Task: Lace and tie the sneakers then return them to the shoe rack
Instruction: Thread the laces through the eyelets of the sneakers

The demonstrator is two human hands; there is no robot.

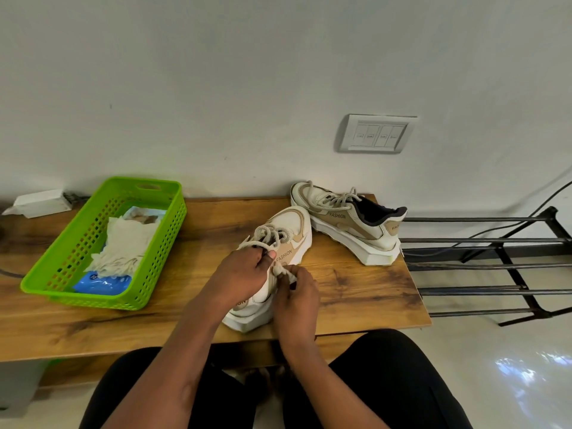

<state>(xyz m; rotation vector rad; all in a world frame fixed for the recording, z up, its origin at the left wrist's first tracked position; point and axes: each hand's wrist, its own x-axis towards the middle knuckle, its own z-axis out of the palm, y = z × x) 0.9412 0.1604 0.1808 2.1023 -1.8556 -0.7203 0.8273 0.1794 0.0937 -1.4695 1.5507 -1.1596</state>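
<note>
Two white-and-tan sneakers marked FASHION stand on the wooden table [371, 292]. The near sneaker [294, 230] points away from me, its heel toward the front edge. My left hand [244, 274] lies over its collar and pinches a beige lace [266, 238] near the top eyelets. My right hand [298, 289] is just right of the shoe, gripping the other lace end. The far sneaker [349, 222] sits laced at the table's back right corner, toe to the left. The black metal shoe rack [483, 264] stands on the floor to the right of the table.
A green plastic basket [161, 252] with cloths and a blue packet occupies the table's left side. A white box [43, 202] lies at the far left by the wall. A switch plate [376, 134] is on the wall. My legs are under the front edge.
</note>
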